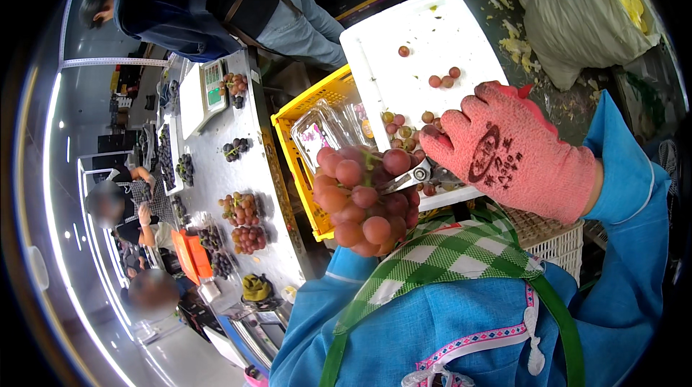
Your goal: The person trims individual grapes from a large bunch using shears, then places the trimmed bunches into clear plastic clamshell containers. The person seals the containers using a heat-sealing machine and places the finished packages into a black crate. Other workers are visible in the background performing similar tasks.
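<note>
A bunch of reddish grapes (349,203) hangs in front of my chest. My left sleeve (351,264) runs up behind it, and the bunch hides most of that hand, which appears to hold it from behind. In a pink knitted glove, my right hand (504,149) is closed around small metal scissors (420,173). Their blades reach in among the grapes on the bunch's right side. Beyond the hands lies a white foam tray (393,27) with loose grapes (447,82) on it, more of them gathered at its near left edge.
Left of the tray, a yellow crate (288,109) holds clear plastic boxes (321,127). A metal table (270,203) bears grape bunches and a scale (213,88). One person (288,12) stands beyond it; others work farther left. A white sack (584,23) stands at the far right.
</note>
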Tool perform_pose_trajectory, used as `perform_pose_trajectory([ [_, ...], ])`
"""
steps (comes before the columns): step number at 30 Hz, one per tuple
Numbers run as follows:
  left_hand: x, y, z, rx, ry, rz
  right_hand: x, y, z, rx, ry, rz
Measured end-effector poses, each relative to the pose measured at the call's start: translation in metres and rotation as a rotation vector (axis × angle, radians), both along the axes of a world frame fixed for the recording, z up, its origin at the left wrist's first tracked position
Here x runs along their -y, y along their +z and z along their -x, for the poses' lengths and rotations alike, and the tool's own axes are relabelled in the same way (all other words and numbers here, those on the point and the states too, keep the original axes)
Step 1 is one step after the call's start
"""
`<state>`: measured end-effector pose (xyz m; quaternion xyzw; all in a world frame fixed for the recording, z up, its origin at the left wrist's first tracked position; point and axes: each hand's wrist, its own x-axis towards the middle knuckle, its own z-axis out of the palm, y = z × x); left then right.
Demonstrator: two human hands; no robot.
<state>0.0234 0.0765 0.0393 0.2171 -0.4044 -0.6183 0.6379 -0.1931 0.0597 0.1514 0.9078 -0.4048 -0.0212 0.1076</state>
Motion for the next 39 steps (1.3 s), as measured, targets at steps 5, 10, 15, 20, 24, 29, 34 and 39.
perform_pose_trajectory([
  [5,0.001,0.014,0.000,-0.148,-0.148,-0.268,0.001,0.005,0.004,-0.058,0.012,-0.020],
  [10,0.009,0.020,0.006,-0.134,-0.095,-0.429,0.006,0.001,0.002,-0.031,0.026,-0.021],
  [15,0.015,0.021,-0.011,0.046,-0.172,-0.885,0.009,-0.002,0.001,-0.058,0.085,0.002],
  [20,0.013,0.001,-0.012,-0.180,-0.244,-0.634,0.007,-0.002,0.007,-0.113,0.121,-0.028],
  [24,0.014,-0.007,-0.007,-0.143,-0.241,-0.535,-0.001,-0.003,0.018,0.007,0.051,-0.010],
  [29,0.015,0.007,0.001,-0.090,-0.211,-0.412,-0.008,0.003,0.033,0.141,-0.094,0.021],
  [34,0.012,0.010,0.007,-0.103,-0.093,-0.239,-0.011,0.004,0.020,-0.074,-0.179,0.003],
  [39,0.019,-0.012,-0.009,-0.112,-0.146,-0.389,-0.003,-0.004,0.007,-0.036,-0.145,0.006],
])
